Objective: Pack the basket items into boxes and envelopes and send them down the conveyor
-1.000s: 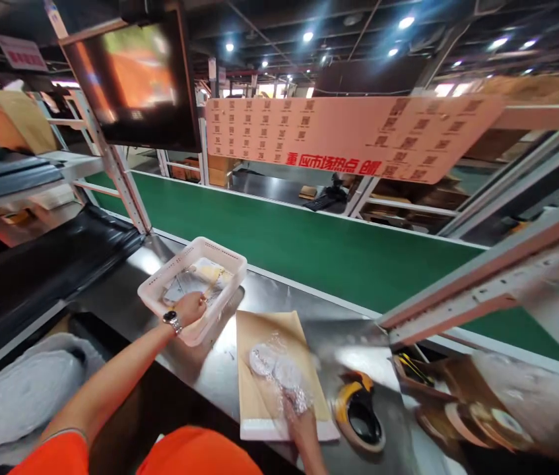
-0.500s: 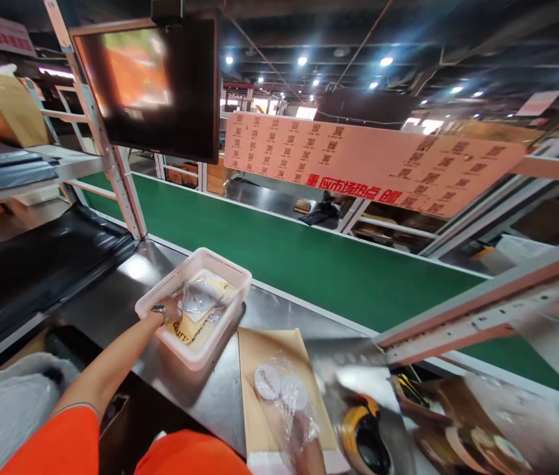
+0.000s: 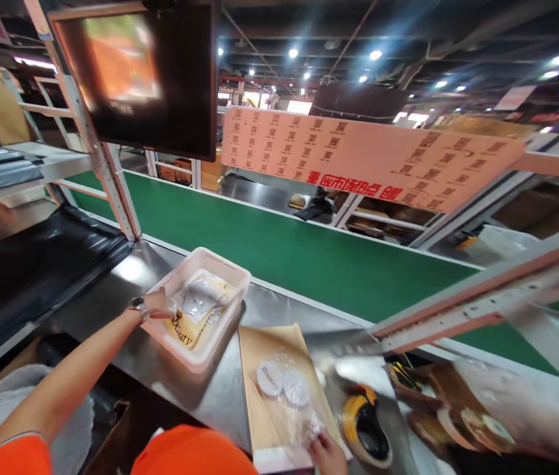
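Observation:
My left hand (image 3: 158,305), with a watch at the wrist, reaches over the left rim of a white plastic basket (image 3: 232,260). Its fingers are stretched toward the contents and look open, slightly blurred. Inside the basket lie clear plastic packets (image 3: 200,297) on yellow packaging (image 3: 185,333) with dark lettering. A kraft envelope (image 3: 254,343) lies flat on the metal table to the right. On it rests a clear plastic bag (image 3: 284,412) holding two round white discs (image 3: 270,379). My right hand (image 3: 327,454) pinches the bag's lower end at the envelope's bottom edge.
A yellow tape dispenser (image 3: 353,422) stands right of the envelope. Tape rolls (image 3: 477,425) lie farther right. Beyond the table runs a green conveyor belt (image 3: 259,227). A monitor (image 3: 180,86) hangs above left, and a pink code board (image 3: 368,155) spans ahead. Black plastic sheeting (image 3: 36,264) lies left.
My left hand has drawn back leftward from the packets to the basket's rim. My right hand has shifted slightly right and down along the bag. The view has turned a little.

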`<state>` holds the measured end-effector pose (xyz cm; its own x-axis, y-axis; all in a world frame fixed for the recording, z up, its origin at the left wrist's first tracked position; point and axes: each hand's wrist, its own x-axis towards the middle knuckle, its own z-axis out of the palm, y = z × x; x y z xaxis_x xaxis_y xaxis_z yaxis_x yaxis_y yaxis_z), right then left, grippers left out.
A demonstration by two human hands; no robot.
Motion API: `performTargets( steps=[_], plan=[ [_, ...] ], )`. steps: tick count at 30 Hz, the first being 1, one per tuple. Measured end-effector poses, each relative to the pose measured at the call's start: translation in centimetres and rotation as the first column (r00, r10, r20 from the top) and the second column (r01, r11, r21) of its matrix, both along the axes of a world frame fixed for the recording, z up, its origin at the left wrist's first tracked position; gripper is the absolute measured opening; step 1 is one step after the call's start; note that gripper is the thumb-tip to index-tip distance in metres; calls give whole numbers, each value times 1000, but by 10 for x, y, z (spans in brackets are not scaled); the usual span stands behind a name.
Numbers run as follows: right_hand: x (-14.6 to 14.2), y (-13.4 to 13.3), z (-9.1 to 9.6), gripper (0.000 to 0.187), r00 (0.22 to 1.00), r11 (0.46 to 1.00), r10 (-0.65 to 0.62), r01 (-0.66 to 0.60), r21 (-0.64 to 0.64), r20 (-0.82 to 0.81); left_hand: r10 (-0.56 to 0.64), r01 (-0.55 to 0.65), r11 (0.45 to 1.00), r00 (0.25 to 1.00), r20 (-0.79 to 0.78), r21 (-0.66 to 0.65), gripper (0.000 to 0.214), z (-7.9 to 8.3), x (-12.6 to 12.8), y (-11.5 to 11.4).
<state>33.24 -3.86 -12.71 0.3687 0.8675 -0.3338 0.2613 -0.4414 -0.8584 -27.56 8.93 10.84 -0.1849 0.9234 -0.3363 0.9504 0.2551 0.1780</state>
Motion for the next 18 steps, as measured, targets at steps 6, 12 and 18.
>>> performTargets(
  steps=[6,12,18],
  plan=[
    [-35,-47,67,66,854,897,-403,439,42,-328,-329,279,880,942,70,383,105,23,90,-42],
    [-90,-72,131,65,720,984,7,120,135,-693,-730,604,682,594,339,412,117,-40,316,-112],
    [-41,-110,86,64,678,842,-414,538,27,-608,-620,598,751,491,612,281,115,-103,383,-135]
  ],
)
